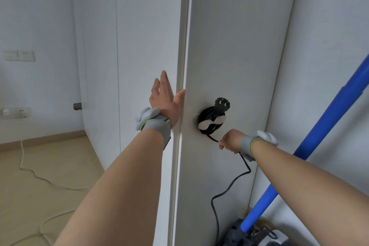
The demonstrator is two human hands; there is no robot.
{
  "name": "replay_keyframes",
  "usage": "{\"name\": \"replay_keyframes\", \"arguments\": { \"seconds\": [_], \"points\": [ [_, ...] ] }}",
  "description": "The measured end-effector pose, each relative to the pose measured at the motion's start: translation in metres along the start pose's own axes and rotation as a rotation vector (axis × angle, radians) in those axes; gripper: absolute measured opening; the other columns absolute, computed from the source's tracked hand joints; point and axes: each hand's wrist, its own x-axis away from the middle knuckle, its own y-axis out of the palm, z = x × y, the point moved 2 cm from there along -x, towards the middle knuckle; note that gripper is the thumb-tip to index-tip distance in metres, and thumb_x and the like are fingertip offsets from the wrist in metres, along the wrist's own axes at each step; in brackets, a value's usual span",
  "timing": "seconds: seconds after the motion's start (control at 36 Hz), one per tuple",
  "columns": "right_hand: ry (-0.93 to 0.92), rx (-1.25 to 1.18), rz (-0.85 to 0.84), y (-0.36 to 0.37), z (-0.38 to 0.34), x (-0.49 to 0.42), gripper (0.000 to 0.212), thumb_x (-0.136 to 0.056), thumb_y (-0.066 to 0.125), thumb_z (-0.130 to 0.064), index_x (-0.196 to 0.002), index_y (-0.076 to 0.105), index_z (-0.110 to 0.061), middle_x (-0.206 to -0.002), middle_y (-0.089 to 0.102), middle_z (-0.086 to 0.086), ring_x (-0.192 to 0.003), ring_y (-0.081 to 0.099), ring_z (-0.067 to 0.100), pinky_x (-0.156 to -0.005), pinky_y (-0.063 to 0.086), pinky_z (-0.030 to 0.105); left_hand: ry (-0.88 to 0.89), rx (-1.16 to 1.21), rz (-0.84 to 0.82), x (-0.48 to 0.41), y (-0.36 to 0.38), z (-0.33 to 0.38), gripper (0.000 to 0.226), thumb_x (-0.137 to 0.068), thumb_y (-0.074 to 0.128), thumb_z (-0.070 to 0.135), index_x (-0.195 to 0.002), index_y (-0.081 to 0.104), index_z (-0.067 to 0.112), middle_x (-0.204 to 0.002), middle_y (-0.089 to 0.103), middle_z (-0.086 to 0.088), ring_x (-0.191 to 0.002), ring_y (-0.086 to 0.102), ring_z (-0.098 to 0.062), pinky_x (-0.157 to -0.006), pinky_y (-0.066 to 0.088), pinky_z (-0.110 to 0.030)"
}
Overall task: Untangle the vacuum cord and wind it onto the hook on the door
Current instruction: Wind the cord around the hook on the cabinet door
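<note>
Head view: your left hand (166,97) sits centre frame, fingers spread flat and open, pressed against the edge of the tall white door (235,56) with the thumb wrapped onto its face. It grips nothing. A grey glove is pushed down around each wrist.

Your right hand (229,141), right of centre and lower, is closed in a fist around the thin black vacuum cord (229,187). Most of that cord is already coiled on the white plastic hook (211,123) stuck to the door face, just up-left of your fist. The black three-pin plug (222,104) pokes up out of the top of the coil, pins facing you.

From the coil a short run goes down into your fist. Below the fist the cord hangs slack, bends left, then drops towards the grey vacuum body (243,233) at the bottom edge. The long blue tube handle (311,150) slants from that body up to the right edge.

Lower left, a loose white cable (36,173) trails across the beige floor (60,162).
</note>
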Motion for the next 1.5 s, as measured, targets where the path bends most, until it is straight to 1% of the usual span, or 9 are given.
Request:
{"name": "replay_keyframes", "arguments": {
  "seconds": [0.08, 0.17, 0.31, 0.36, 0.44, 0.56, 0.89, 1.11, 1.5],
  "points": [
    [-0.007, -0.018, -0.004, -0.011, 0.004, -0.001, 0.027, -0.092, 0.047, -0.009, -0.109, 0.069, -0.007, -0.072, 0.052, -0.002, -0.078, 0.051, 0.02, -0.065, 0.043, 0.023, 0.002, 0.006, 0.003, 0.0, 0.0, -0.001, 0.07, -0.096, 0.048, 0.038, -0.151, 0.006, 0.033, -0.159, 0.007, -0.002, -0.145, 0.009, -0.024, -0.116, 0.012, -0.038],
    [0.027, 0.088, 0.118, -0.025, 0.006, -0.007, 0.031, -0.092, 0.056, -0.025, -0.106, 0.066, 0.0, -0.081, 0.054, 0.005, -0.078, 0.055, 0.024, -0.064, 0.039, 0.024, 0.003, 0.009, 0.001, 0.0, 0.001, -0.002, 0.07, -0.096, 0.048, 0.038, -0.151, 0.005, 0.032, -0.159, 0.006, -0.003, -0.145, 0.009, -0.024, -0.116, 0.011, -0.039],
    [0.075, 0.088, 0.33, -0.059, -0.005, -0.006, 0.048, -0.074, 0.068, -0.054, -0.069, 0.054, -0.008, -0.078, 0.059, 0.007, -0.073, 0.057, 0.026, -0.069, 0.039, 0.026, 0.002, 0.011, 0.01, 0.001, 0.0, -0.001, 0.07, -0.095, 0.048, 0.039, -0.151, 0.006, 0.032, -0.159, 0.007, -0.004, -0.145, 0.009, -0.025, -0.116, 0.011, -0.039],
    [0.108, -0.032, 0.295, -0.073, -0.013, -0.004, 0.041, -0.076, 0.069, -0.047, -0.071, 0.056, -0.008, -0.071, 0.058, 0.008, -0.067, 0.054, 0.024, -0.072, 0.04, 0.028, 0.004, 0.016, 0.013, 0.002, -0.001, -0.001, 0.07, -0.095, 0.048, 0.038, -0.151, 0.006, 0.032, -0.159, 0.007, -0.004, -0.145, 0.009, -0.026, -0.116, 0.011, -0.039],
    [0.096, -0.373, 0.192, -0.09, -0.031, -0.006, 0.023, -0.087, 0.057, -0.015, -0.067, 0.046, -0.01, -0.057, 0.044, 0.007, -0.048, 0.04, 0.018, -0.052, 0.035, 0.022, 0.002, 0.023, 0.008, 0.003, 0.0, 0.0, 0.07, -0.095, 0.048, 0.038, -0.151, 0.006, 0.032, -0.159, 0.007, -0.004, -0.145, 0.008, -0.025, -0.116, 0.01, -0.038],
    [0.137, -0.514, 0.061, -0.097, -0.051, 0.003, 0.037, -0.094, 0.044, -0.025, -0.059, 0.035, -0.016, -0.027, 0.032, -0.004, -0.019, 0.025, 0.008, -0.036, 0.021, 0.011, -0.001, 0.018, 0.005, 0.002, -0.001, 0.0, 0.07, -0.095, 0.048, 0.038, -0.151, 0.006, 0.032, -0.159, 0.007, -0.004, -0.145, 0.009, -0.026, -0.116, 0.011, -0.039],
    [0.078, -0.715, -0.077, -0.104, -0.064, 0.032, 0.027, -0.096, 0.038, -0.021, -0.074, 0.048, -0.009, -0.038, 0.046, -0.003, -0.022, 0.039, 0.007, -0.032, 0.035, 0.009, 0.003, 0.008, -0.005, 0.004, -0.001, 0.0, 0.069, -0.096, 0.046, 0.039, -0.151, 0.005, 0.032, -0.159, 0.005, -0.003, -0.145, 0.008, -0.026, -0.115, 0.01, -0.038],
    [-0.09, -0.762, -0.122, -0.16, -0.107, 0.082, 0.031, -0.1, 0.031, -0.018, -0.078, 0.05, -0.01, -0.029, 0.029, -0.006, -0.019, 0.021, 0.004, -0.029, 0.017, 0.007, -0.004, -0.009, -0.014, 0.003, -0.001, -0.001, 0.07, -0.095, 0.047, 0.039, -0.151, 0.005, 0.031, -0.159, 0.005, -0.004, -0.145, 0.008, -0.025, -0.115, 0.01, -0.038],
    [-0.111, -0.646, -0.177, -0.065, -0.113, 0.102, 0.035, -0.095, 0.024, -0.017, -0.079, 0.053, -0.007, -0.036, 0.027, -0.003, -0.024, 0.014, 0.009, -0.035, 0.014, 0.009, -0.012, -0.04, -0.01, 0.0, -0.005, 0.0, 0.071, -0.094, 0.05, 0.037, -0.151, 0.008, 0.027, -0.159, 0.009, -0.006, -0.146, 0.01, -0.024, -0.116, 0.012, -0.039]
  ]
}}
